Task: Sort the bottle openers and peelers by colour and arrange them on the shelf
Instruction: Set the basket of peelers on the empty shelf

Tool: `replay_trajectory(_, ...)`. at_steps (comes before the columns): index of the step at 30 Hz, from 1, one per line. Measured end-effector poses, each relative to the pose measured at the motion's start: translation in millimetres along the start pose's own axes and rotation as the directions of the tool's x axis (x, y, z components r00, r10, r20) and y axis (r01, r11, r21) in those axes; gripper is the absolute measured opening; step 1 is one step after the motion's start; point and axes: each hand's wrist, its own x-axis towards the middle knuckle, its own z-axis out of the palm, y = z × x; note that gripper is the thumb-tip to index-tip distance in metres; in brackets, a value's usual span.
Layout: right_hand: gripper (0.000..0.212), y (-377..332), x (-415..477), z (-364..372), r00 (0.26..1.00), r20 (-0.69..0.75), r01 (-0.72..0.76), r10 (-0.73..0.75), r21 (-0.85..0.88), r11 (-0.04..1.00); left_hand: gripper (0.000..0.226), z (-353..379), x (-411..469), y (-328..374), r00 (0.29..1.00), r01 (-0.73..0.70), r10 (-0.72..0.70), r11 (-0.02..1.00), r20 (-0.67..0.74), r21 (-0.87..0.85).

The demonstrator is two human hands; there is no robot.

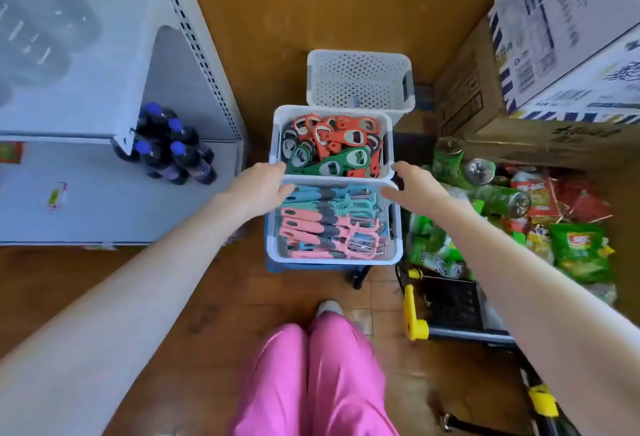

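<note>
- We are extending both bare arms forward and downward, the forearms converging on two white baskets set end to end above the wooden floor (311,2).
- Our left hand (259,186) is gripping the far left corner of the peeler basket (332,259), fingers curling over its rim and thumb lying toward the opener basket (277,130).
- Our right hand (415,186) is gripping the far right corner of that same rim, fingers curling inward and wrist angling in.
- The peelers (329,224), blue and pink, are lying in rows in the nearer basket.
- The bottle openers (346,144), red, green and black, are lying heaped in the basket just beyond, which is touching the nearer one.
- A third white basket (360,82) is standing behind these.
- The shelf (104,200), on our left, is carrying dark bottles (173,148) with blue caps.
- Snack packets (581,248) are lying on our right, below cardboard boxes (485,89).
</note>
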Motion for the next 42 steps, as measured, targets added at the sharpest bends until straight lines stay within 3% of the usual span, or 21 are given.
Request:
replay_trajectory(6,0.057,28,16,54,0.992,-0.001,-0.128,0.128,0.023,0.992,0.042,57,16,-25,0.994,0.109,-0.107,0.993,0.036,-0.047)
replay_trajectory(17,0.084,37,14,73,0.989,-0.017,-0.142,0.146,0.125,0.982,0.044,82,15,-26,0.987,0.156,-0.160,0.963,0.002,-0.220)
replay_trajectory(22,0.080,35,11,75,0.987,-0.037,-0.146,0.154,0.168,0.975,0.065,84,13,-24,0.986,0.168,-0.158,0.946,0.056,-0.277)
replay_trajectory(24,0.078,33,8,73,0.987,-0.044,-0.145,0.156,0.188,0.971,0.062,82,8,-21,0.984,0.177,-0.170,0.935,0.049,-0.307)
replay_trajectory(28,0.078,26,-6,59,0.984,-0.043,-0.161,0.175,0.221,0.962,0.050,60,-13,-9,0.986,0.160,-0.166,0.917,0.014,-0.367)
replay_trajectory(34,0.073,-5,-58,-1,0.986,-0.071,-0.126,0.151,0.275,0.953,0.052,1,-58,1,0.984,0.112,-0.156,0.915,-0.085,-0.389)
replay_trajectory(42,0.058,-72,-157,-112,0.947,-0.295,-0.028,0.128,0.319,0.947,0.042,-125,-138,28,0.932,0.031,-0.166,0.923,-0.323,-0.384)
